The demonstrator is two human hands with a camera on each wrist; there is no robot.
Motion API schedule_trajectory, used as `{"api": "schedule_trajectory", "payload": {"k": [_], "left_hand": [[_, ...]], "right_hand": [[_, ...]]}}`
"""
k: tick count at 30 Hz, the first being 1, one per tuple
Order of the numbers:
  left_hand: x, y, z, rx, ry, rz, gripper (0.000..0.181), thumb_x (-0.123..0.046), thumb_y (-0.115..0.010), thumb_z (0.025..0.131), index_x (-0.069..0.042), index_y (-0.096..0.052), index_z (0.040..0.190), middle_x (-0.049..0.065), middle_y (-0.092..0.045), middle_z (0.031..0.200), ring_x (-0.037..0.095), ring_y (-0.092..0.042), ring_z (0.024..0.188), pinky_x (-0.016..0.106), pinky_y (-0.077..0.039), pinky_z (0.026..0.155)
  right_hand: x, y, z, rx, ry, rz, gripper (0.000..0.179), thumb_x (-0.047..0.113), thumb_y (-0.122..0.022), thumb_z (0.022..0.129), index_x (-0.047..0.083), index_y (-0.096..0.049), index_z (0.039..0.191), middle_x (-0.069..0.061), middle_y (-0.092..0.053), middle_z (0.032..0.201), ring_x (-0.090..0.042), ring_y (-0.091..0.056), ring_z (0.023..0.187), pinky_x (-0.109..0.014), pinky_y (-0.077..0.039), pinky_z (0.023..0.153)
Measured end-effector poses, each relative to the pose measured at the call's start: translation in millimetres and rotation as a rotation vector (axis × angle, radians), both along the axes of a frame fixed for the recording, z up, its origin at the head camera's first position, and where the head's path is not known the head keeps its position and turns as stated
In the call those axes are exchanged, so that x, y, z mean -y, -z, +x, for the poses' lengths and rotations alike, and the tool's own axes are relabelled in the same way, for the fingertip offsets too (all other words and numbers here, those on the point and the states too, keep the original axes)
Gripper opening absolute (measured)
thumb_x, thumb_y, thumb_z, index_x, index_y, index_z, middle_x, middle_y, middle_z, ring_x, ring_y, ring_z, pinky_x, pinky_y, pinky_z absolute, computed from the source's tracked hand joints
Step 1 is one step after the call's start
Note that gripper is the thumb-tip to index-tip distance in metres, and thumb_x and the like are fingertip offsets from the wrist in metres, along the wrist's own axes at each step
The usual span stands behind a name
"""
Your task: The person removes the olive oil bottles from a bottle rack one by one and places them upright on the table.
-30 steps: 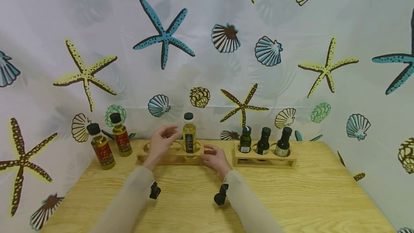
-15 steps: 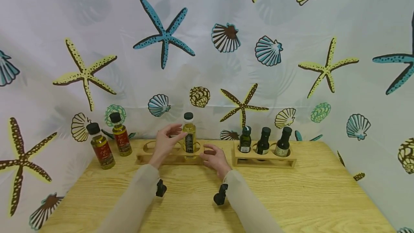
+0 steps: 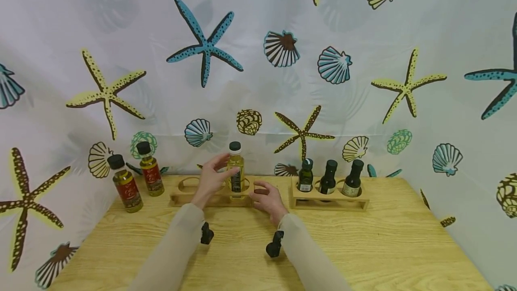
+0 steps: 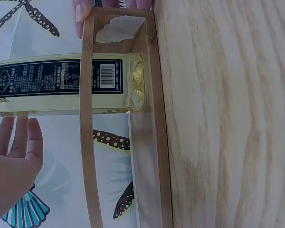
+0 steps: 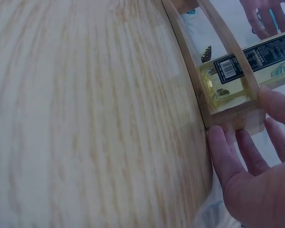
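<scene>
A clear square bottle of yellow oil [image 3: 235, 160] with a dark cap stands upright in the right-hand hole of the left wooden bottle rack [image 3: 194, 200]. My left hand [image 3: 212, 178] is beside the bottle's left side, its thumb in front of the glass. In the left wrist view, the left fingers [image 4: 33, 142] are nearly straight, at the edge of the oil bottle [image 4: 38, 80]. My right hand [image 3: 268, 199] holds the rack's right end. The right wrist view shows its thumb [image 5: 275, 105] on the upper board and several fingertips against the end panel.
Two red-labelled oil bottles [image 3: 128, 190] [image 3: 151, 176] stand left of the rack. A second wooden rack [image 3: 329, 204] with three dark bottles [image 3: 329, 178] stands to the right. A patterned curtain [image 3: 258, 89] hangs behind the wooden table [image 3: 363, 237].
My left hand has moved right, from over the rack's middle to the oil bottle, its thumb now before the glass. The right hand has stayed at the rack's end.
</scene>
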State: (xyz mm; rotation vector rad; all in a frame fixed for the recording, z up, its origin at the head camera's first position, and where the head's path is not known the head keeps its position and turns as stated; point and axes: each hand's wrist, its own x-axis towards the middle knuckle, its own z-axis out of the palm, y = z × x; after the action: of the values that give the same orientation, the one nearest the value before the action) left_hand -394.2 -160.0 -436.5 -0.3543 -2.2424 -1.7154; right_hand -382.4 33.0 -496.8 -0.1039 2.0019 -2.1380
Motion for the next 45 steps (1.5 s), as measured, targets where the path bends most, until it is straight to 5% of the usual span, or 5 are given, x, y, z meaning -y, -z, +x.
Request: {"api": "schedule_trajectory", "payload": {"k": [7,19,25,35,45], "left_hand": [[-4.4,-8.5,7.2,0.043,0.043,0.063,0.060,-0.016,-0.073,0.077,-0.010,-0.048,0.131,0.012,-0.046,0.132,0.032,-0.040,0.120,0.052,-0.035,0.094],[-5.1,6.4,-4.5,0.044,0.019,0.072,0.064,-0.026,-0.075,0.075,-0.017,-0.048,0.132,0.007,-0.050,0.126,0.025,-0.046,0.114,0.045,-0.040,0.092],[-5.8,5.7,-4.2,0.054,0.017,0.044,0.063,-0.029,-0.074,0.075,-0.019,-0.047,0.132,0.007,-0.052,0.121,0.026,-0.050,0.108,0.044,-0.045,0.084],[-5.3,-7.1,5.9,0.098,0.052,0.013,0.068,-0.025,-0.073,0.078,-0.013,-0.040,0.137,0.013,-0.039,0.137,0.033,-0.039,0.121,0.048,-0.034,0.096],[-5.5,2.4,-3.2,0.084,0.027,0.004,0.072,-0.032,-0.075,0.073,-0.019,-0.043,0.136,0.007,-0.042,0.136,0.029,-0.045,0.117,0.046,-0.042,0.090]], "right_hand": [[0,0.8,0.4,0.003,-0.004,-0.010,0.050,0.014,-0.066,0.084,0.015,-0.049,0.130,-0.015,-0.050,0.120,-0.030,-0.056,0.105,-0.043,-0.048,0.081],[-1,1.2,1.6,-0.029,-0.018,0.005,0.049,0.014,-0.065,0.084,0.014,-0.048,0.131,-0.016,-0.050,0.120,-0.032,-0.055,0.105,-0.042,-0.049,0.080],[-1,1.8,2.0,-0.034,-0.024,0.003,0.050,0.014,-0.065,0.085,0.013,-0.047,0.131,-0.018,-0.049,0.121,-0.032,-0.055,0.104,-0.044,-0.048,0.080],[-1,-1.2,2.2,-0.028,-0.023,0.012,0.050,0.013,-0.064,0.086,0.013,-0.046,0.133,-0.019,-0.048,0.123,-0.033,-0.054,0.106,-0.045,-0.048,0.081],[-1,1.0,-1.1,-0.017,-0.012,0.037,0.049,0.014,-0.063,0.086,0.019,-0.047,0.132,-0.014,-0.050,0.121,-0.027,-0.057,0.101,-0.042,-0.049,0.078]]}}
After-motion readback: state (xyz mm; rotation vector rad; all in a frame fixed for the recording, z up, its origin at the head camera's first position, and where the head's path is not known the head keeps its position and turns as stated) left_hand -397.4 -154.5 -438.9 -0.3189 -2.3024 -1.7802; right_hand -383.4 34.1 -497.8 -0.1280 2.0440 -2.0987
